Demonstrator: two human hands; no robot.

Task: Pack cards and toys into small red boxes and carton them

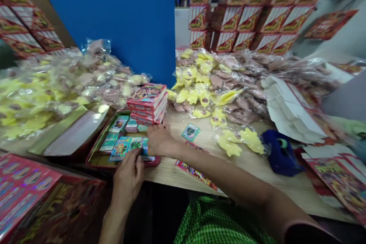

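Wooden counter (174, 173) runs across the view above a lap in green checked cloth (220, 223), with a holographic pink box (23, 187) at the near left. Left hand (128, 175) sits at the front of a red tin tray (95, 158), its fingers bunched against the edge of a trading card (120, 148); whether they pinch it, I cannot tell. Right hand (161, 140) lies on the far right corner of the tray, fingers loosely spread and curved, just beside a stack of red boxes (147, 103) and over the cards. More cards lie flat inside the tray, overlapping in places, and the tray's open lid (71, 131) leans at its left. A single loose card (190, 132) lies on the bare wood to the right, with a printed sheet (197, 171) under the right forearm. Further along sit yellow squeeze toys in clear bags (237, 141) and a blue tape dispenser (280, 152). Heaped bagged toys (228, 84) fill the counter's back edge, before a blue panel (128, 19) and stacked printed cartons (251, 7).
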